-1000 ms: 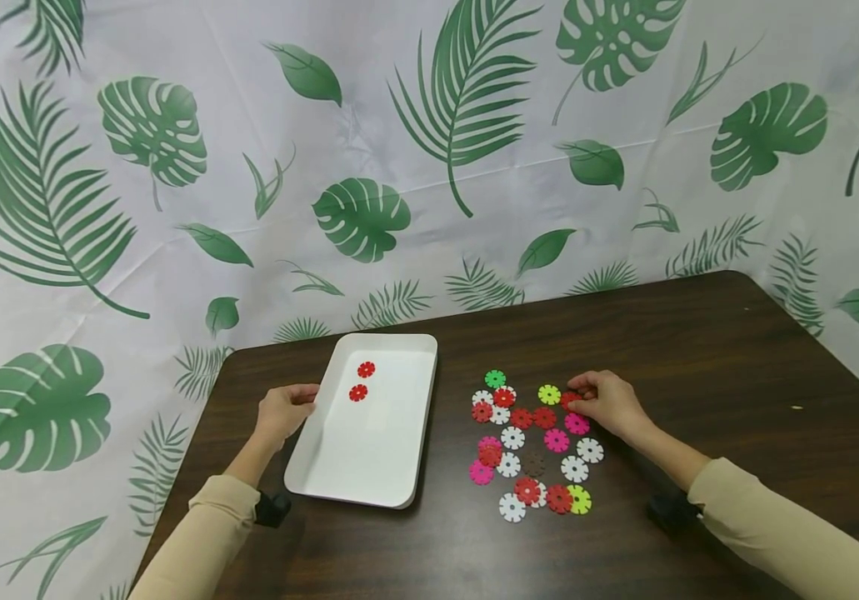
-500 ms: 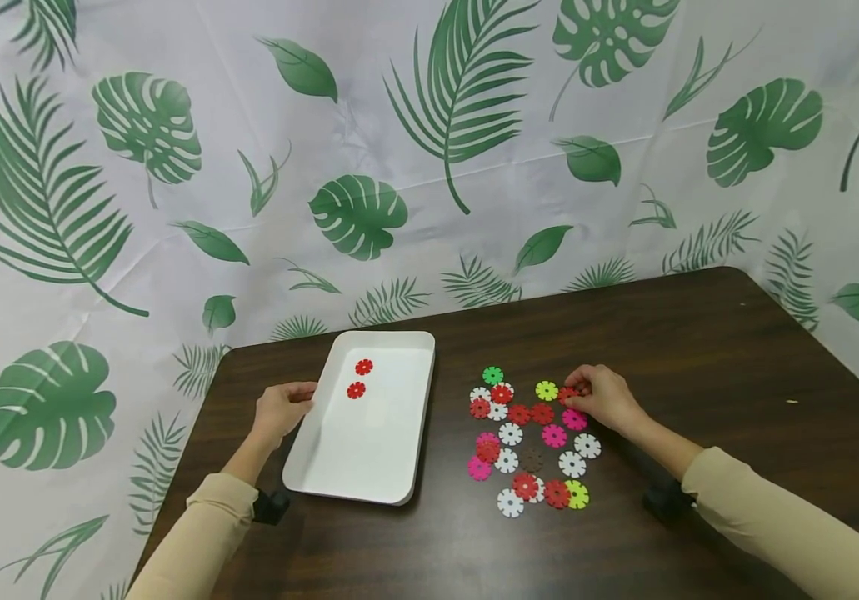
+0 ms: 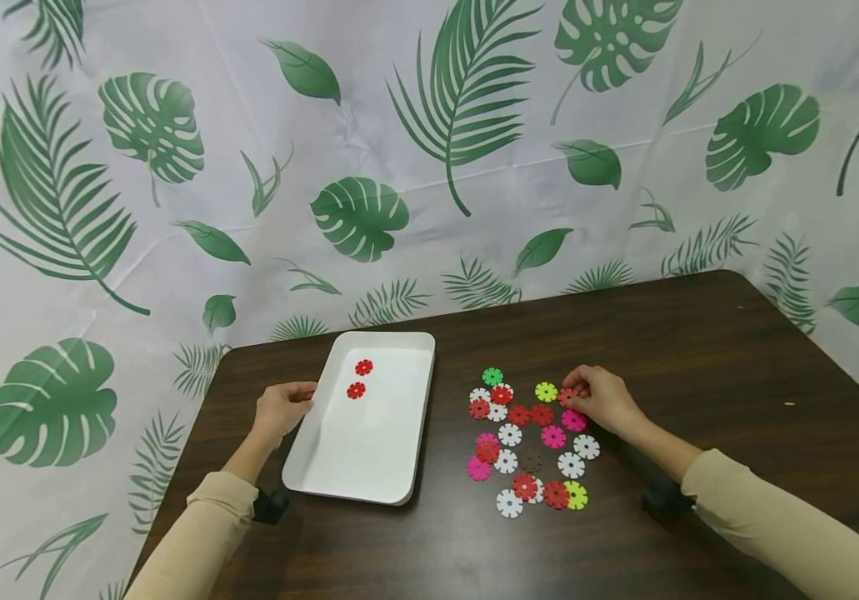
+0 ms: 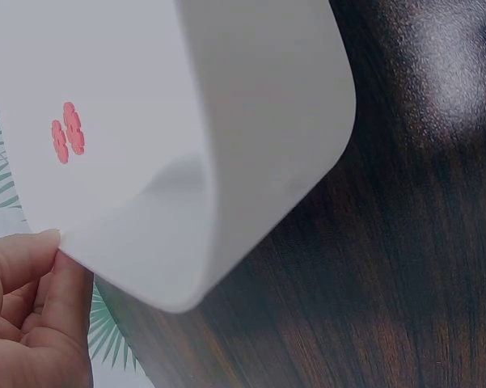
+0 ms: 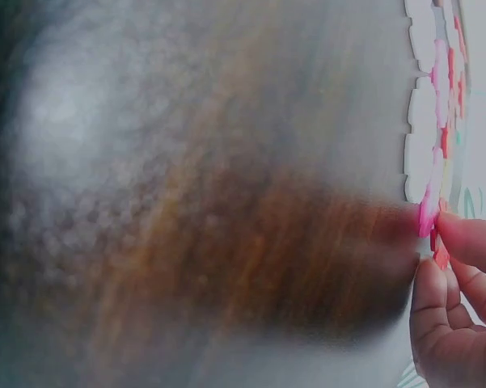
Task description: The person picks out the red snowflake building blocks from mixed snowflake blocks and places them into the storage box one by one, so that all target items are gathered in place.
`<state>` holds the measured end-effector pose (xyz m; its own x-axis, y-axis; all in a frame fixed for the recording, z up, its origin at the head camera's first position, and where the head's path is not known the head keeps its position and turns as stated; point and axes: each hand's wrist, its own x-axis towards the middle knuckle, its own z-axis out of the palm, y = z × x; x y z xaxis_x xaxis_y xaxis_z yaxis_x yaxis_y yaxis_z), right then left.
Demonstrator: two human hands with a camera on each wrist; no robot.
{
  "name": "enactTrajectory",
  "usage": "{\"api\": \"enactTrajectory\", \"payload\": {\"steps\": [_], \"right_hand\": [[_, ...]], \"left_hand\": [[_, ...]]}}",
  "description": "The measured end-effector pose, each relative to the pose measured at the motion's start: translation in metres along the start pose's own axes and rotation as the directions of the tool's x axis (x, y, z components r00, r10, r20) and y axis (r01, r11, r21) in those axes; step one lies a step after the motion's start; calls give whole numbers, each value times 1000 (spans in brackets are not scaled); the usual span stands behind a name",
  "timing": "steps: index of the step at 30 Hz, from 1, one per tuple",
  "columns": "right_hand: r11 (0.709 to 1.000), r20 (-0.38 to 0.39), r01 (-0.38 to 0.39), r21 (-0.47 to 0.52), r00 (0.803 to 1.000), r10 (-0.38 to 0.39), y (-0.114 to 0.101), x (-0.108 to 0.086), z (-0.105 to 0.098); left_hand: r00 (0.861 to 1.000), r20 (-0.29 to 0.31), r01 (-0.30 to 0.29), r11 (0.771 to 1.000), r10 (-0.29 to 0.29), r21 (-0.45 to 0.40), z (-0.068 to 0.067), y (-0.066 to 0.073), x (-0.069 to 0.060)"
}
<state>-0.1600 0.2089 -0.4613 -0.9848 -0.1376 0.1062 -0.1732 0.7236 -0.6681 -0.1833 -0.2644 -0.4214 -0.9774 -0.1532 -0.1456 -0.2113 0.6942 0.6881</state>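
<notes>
Red disc [image 3: 566, 395] in right hand [image 3: 605, 400], white tray [image 3: 369, 437] by its rim in left hand [image 3: 281, 412], each grip narrow

From my head feed: white fabric backdrop [image 3: 264, 275] behind the desk, wall to wall in view, creases and fold lines showing. Green print all over: big split leaves [image 3: 359, 218], feathery palm fronds [image 3: 466, 92], single plain leaves [image 3: 592, 163], small grassy sprigs along the bottom. I see the cloth carry on down past the desk's left and right edges. Desk [image 3: 669, 342]: dark brown, wood grain, rounded far corners, far edge slanting up to the right; small pale fleck [image 3: 790, 404] on its right side. Light is even on the cloth; both wrist feeds give me a whitish glare [image 5: 65, 113] on the desktop.
</notes>
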Motion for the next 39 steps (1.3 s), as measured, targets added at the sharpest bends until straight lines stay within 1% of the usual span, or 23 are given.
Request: {"api": "enactTrajectory", "payload": {"steps": [11,27,33,39], "right_hand": [[1000,-3,5,-7,1000,-5,-1,1,-1],[1000,-9,13,1,1000,-13,1,2,-2],[1000,9,8,20,1000,-8,4,2,-4],[997,49,-25,72,999,22,6,2,-6]], "left_hand": [[1000,1,12,1000,-12,-5,0,1,1],[1000,-2,8,1000,-8,0,2,-2,1],[1000,-6,5,1000,-5,-7,3,-3,0],[1000,-11,3,1000,-3,-10,5,-4,-1]]}}
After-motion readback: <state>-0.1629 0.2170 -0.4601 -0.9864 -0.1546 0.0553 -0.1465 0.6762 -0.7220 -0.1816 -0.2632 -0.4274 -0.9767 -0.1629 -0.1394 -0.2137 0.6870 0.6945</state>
